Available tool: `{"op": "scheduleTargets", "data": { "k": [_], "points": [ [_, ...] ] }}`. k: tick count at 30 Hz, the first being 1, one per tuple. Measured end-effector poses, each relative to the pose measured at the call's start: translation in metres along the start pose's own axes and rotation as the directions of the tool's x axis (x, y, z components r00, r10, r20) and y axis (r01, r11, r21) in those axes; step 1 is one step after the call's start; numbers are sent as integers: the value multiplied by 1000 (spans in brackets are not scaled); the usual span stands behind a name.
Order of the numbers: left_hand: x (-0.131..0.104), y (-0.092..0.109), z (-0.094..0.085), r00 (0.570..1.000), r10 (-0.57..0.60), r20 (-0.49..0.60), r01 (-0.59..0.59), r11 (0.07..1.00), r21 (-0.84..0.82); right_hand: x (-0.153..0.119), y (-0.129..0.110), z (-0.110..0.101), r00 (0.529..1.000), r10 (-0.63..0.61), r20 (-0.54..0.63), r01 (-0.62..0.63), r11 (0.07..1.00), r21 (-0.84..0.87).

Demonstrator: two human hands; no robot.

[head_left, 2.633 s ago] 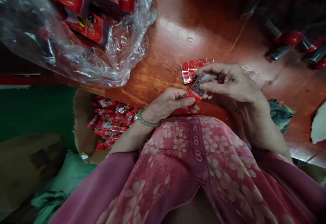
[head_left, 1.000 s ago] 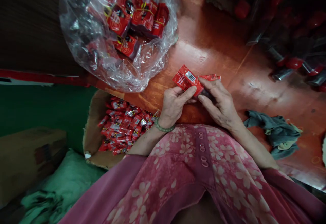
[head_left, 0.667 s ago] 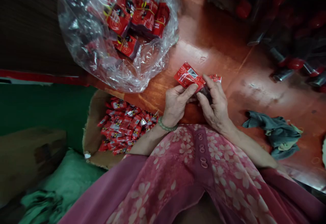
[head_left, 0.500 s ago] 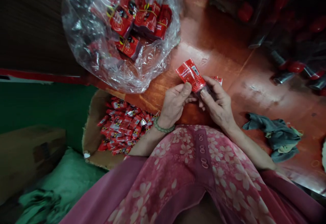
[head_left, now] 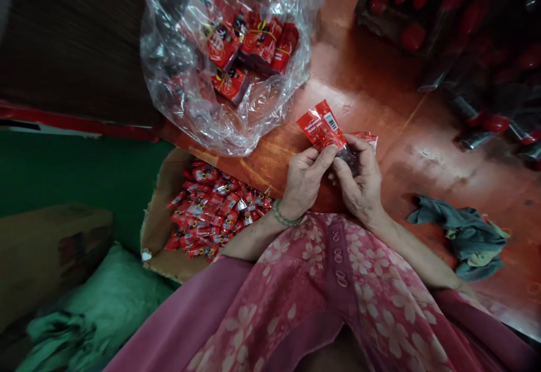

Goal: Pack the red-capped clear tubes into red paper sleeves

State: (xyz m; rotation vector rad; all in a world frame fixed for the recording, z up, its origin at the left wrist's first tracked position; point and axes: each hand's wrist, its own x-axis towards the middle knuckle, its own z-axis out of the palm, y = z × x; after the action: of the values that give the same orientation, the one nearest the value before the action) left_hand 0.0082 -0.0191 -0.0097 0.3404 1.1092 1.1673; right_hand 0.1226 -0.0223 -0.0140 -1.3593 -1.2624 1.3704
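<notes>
A red printed packet [head_left: 322, 127] with a white barcode is held between my two hands over the table. My left hand [head_left: 307, 177] pinches its lower left edge with thumb and fingers. Around its dark lower end, my right hand [head_left: 361, 177] is closed, the thumb in front. Another red packet [head_left: 369, 137] shows behind the right fingers; whether that hand grips it is unclear. A clear plastic bag [head_left: 257, 118] at the upper left contains several banded bundles of red packets [head_left: 262, 39].
Left of my lap is a cardboard box [head_left: 163, 206] of small red packages [head_left: 211, 208]. Dark cloths [head_left: 469, 234] lie on the reddish table [head_left: 393, 101] at right. Red-capped clear tubes [head_left: 482, 132] are at the upper right. A green sack [head_left: 114, 287] sits lower left.
The view has shifted, so most things appear farther right. My left thumb has moved down along the packet, nearer my right thumb, and more of the packet's printed face shows.
</notes>
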Motion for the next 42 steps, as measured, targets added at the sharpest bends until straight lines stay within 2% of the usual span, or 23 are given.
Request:
{"op": "scheduleTargets", "data": {
  "k": [6, 9, 11, 15, 20, 24, 27, 34, 39, 42],
  "points": [
    [-6, 6, 0, 1000, 15, 26, -14, 999, -42, 0, -8, 3, 995, 49, 91, -57, 995, 83],
    [-8, 10, -1, 997, 66, 39, -64, 996, -59, -1, -12, 2, 995, 16, 96, -27, 994, 109],
    [-9, 13, -3, 996, 76, 37, -74, 996, -54, -2, -13, 0, 990, 10, 138, -30, 990, 139],
    [-11, 17, -5, 997, 72, 11, -71, 997, -38, -5, -12, -4, 964, 91, 251, -147, 966, 215],
    [-15, 15, -4, 997, 67, 38, -66, 997, -36, -10, -14, -4, 985, 83, 149, -120, 959, 256],
    [-16, 20, -3, 992, 43, 116, -42, 999, -6, -6, -15, -6, 968, 92, 231, -178, 905, 386],
    [-17, 20, -3, 994, 57, 90, -57, 998, 6, -2, -16, -6, 962, 98, 254, -207, 870, 448],
    [-18, 10, -2, 990, 120, 75, -114, 990, -79, -8, -18, 7, 996, 67, 59, -85, 915, 395],
    [-23, 17, -7, 989, 89, 117, -81, 994, -70, -12, -15, 12, 986, 48, 161, -126, 844, 522],
    [-23, 20, -14, 986, 114, 125, -103, 990, -95, -12, -16, 16, 991, 40, 129, -97, 875, 474]
  ]
}}
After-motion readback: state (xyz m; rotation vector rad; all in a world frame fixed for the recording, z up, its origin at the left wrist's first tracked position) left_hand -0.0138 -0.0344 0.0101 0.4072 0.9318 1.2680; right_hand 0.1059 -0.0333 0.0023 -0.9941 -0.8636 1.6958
